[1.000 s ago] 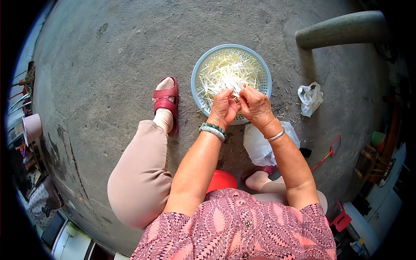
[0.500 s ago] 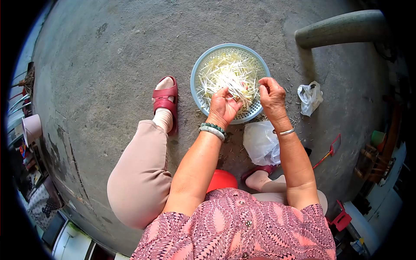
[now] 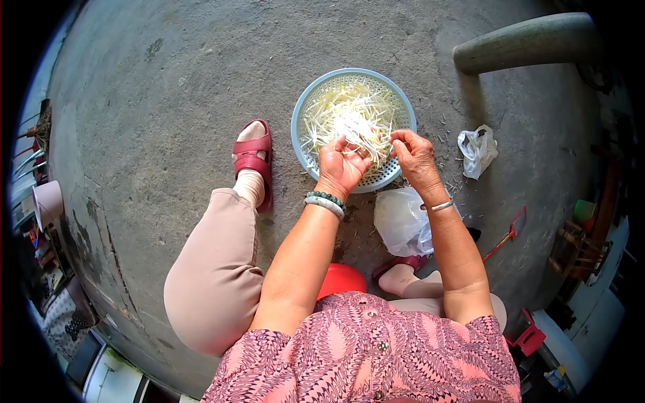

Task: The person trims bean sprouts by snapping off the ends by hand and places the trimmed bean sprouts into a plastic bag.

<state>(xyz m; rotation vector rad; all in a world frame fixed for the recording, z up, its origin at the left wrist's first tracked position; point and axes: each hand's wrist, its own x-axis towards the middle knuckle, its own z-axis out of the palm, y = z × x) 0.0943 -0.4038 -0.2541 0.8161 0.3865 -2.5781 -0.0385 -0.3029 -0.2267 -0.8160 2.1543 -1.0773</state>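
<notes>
A round light-blue plastic colander [image 3: 296,127] stands on the floor with a heap of pale bean sprouts [image 3: 346,111] in it. My left hand [image 3: 342,166] is turned palm up over its near side, fingers curled under a bunch of sprouts. Just to the right, my right hand [image 3: 416,158] has thumb and forefinger pinched together at the ends of the sprouts by the colander's right rim. Whatever is between those fingertips is too small to make out.
A white plastic bag [image 3: 400,218] lies below the colander, and a crumpled one [image 3: 478,152] lies to the right. Sprout scraps litter the concrete floor [image 3: 201,80]. A red fly swatter [image 3: 510,235] and a thick grey post [image 3: 524,43] are at the right. A red slipper [image 3: 254,158] is left.
My right hand has moved left, from beside the colander's rim to the sprouts at my left fingers. The left hand still cradles its bunch, with only a slight shift.
</notes>
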